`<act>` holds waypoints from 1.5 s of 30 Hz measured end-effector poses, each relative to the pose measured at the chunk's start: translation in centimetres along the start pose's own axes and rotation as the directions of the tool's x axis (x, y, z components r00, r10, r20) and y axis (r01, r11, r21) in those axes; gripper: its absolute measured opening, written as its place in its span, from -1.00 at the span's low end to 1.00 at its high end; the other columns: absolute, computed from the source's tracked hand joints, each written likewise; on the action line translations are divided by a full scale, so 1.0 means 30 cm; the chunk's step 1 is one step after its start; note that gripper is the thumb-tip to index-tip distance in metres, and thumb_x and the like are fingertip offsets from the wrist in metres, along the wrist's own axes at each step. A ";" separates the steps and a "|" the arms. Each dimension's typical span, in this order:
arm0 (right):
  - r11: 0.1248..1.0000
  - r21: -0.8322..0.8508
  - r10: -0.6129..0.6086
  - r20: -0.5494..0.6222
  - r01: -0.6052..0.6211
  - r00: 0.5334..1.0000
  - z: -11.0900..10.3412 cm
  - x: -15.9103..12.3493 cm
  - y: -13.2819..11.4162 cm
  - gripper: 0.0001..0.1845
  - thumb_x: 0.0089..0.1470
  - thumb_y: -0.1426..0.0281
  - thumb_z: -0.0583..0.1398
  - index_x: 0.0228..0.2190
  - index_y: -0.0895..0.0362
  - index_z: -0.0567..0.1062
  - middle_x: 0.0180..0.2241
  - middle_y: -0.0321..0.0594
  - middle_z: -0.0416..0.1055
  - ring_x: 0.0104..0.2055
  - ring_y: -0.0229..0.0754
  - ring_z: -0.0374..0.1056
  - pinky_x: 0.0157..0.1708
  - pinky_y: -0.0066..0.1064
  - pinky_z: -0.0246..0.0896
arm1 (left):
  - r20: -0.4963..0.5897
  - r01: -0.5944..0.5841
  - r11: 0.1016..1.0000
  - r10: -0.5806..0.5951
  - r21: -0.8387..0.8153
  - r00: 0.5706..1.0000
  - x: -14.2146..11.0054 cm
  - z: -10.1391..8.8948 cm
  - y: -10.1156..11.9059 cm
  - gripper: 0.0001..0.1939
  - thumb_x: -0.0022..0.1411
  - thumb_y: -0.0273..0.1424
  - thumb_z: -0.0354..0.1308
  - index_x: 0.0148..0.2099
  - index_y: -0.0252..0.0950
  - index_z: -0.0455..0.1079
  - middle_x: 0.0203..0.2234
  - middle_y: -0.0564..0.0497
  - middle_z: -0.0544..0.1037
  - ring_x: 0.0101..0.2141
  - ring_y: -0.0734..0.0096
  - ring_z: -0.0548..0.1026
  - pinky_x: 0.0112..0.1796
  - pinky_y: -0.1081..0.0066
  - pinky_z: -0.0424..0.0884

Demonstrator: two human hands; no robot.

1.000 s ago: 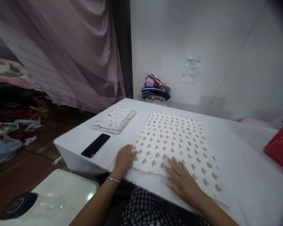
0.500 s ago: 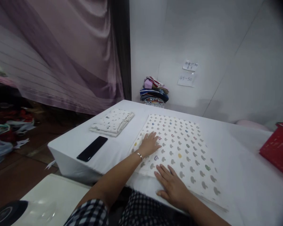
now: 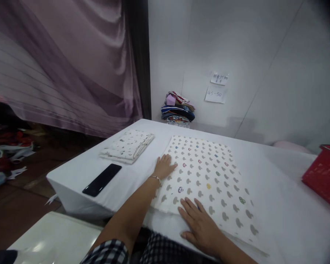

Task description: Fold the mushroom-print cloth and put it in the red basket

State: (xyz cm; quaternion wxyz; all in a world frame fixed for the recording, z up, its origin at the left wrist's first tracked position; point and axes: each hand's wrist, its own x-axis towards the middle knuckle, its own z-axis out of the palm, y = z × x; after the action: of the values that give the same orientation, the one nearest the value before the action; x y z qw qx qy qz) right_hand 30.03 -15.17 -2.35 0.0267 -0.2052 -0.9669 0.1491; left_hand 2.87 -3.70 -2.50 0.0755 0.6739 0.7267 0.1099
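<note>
A white cloth (image 3: 206, 172) printed with grey mushrooms and a few coloured ones lies flat, in layers, on the white-covered table (image 3: 280, 190). My left hand (image 3: 164, 167) rests on its left edge, fingers stretched and a bracelet at the wrist. Near the cloth's front edge, my right hand (image 3: 199, 223) lies flat with fingers spread, its thumb over the table cover. Neither hand grips anything. A folded cloth (image 3: 128, 145) with a small print sits to the left, and a black phone (image 3: 102, 179) lies in front of it.
A red bag or box (image 3: 323, 174) stands at the right. Against the wall, behind the table, rises a stack of folded fabrics (image 3: 178, 110), with paper signs (image 3: 216, 93) beside it. A pale surface (image 3: 56, 238) is at lower left; a mauve curtain (image 3: 79, 69) hangs beyond.
My left hand has slid left across the mushroom cloth to its left edge. My right hand stays near the front edge. The view has shifted slightly.
</note>
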 end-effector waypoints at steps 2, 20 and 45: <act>1.000 -0.002 -0.005 -0.002 0.005 1.000 0.001 -0.001 0.000 -0.28 0.20 0.08 -0.01 0.28 0.07 -0.06 0.32 -0.10 -0.22 0.34 0.06 -0.31 0.25 0.08 -0.39 | -0.002 0.015 0.999 -0.015 0.037 1.000 -0.005 0.003 -0.013 -0.30 0.25 0.05 -0.26 0.32 -0.19 -0.01 0.31 -0.07 -0.01 0.29 0.15 -0.12 0.21 0.03 -0.22; 0.966 0.212 0.146 0.021 -0.148 0.989 -0.142 0.064 0.034 -0.26 0.19 0.01 -0.04 0.28 -0.02 -0.13 0.33 -0.21 -0.33 0.35 -0.01 -0.40 0.27 0.03 -0.49 | -0.039 0.000 0.994 0.004 0.106 0.999 0.121 -0.048 0.064 -0.27 0.26 0.04 -0.28 0.30 -0.33 0.03 0.30 -0.13 -0.01 0.29 0.16 -0.12 0.23 0.09 -0.22; 0.729 -0.063 0.661 -0.193 -0.682 0.725 -0.101 -0.094 0.531 -0.25 0.19 -0.06 -0.21 0.24 0.09 0.08 0.31 -0.12 -0.16 0.34 0.00 -0.29 0.25 0.02 -0.39 | -0.068 0.091 0.990 -0.084 0.110 0.994 0.153 -0.007 0.003 -0.24 0.26 0.02 -0.33 0.30 -0.41 0.04 0.29 -0.14 0.03 0.28 0.12 -0.07 0.22 0.05 -0.15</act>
State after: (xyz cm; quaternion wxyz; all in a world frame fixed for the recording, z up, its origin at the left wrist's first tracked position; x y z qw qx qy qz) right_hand 39.16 -1.59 -4.19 0.0336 -0.5541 -0.8289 0.0687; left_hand 2.53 0.86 -2.11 0.0189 0.6408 0.7626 0.0862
